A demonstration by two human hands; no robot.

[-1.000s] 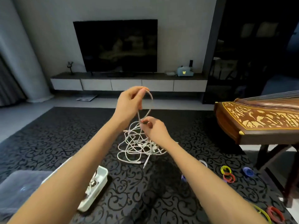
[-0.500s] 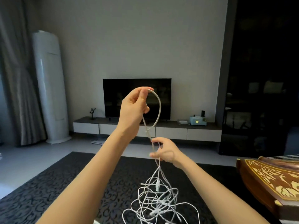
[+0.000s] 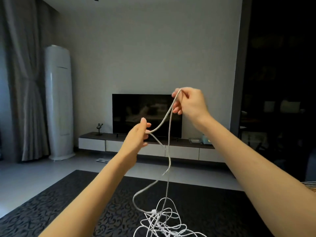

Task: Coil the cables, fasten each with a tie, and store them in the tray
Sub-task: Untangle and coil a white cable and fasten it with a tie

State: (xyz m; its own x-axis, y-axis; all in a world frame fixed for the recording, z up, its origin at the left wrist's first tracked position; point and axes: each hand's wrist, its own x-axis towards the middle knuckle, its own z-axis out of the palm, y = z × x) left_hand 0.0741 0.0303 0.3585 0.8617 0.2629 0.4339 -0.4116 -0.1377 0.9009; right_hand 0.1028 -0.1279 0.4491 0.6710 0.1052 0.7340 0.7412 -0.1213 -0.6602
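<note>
A white cable (image 3: pixel 168 151) hangs from both raised hands down to a tangled heap of white cables (image 3: pixel 160 223) on the dark patterned carpet. My right hand (image 3: pixel 189 103) is the higher one, at centre right, and pinches the top of a cable loop between thumb and fingers. My left hand (image 3: pixel 136 134) is lower and to the left, and holds the same cable where it bends toward the right hand. The tray and the ties are out of view.
A black patterned carpet (image 3: pixel 51 211) covers the floor below. A television (image 3: pixel 133 113) stands on a low cabinet (image 3: pixel 92 144) against the far wall. A white tower air conditioner (image 3: pixel 58 100) and curtains are at the left. A wooden instrument's corner (image 3: pixel 310 185) shows at the right edge.
My right hand has risen from below to well above the left, drawing a length of cable up out of the heap. My left hand has dropped lower. The view has tilted upward.
</note>
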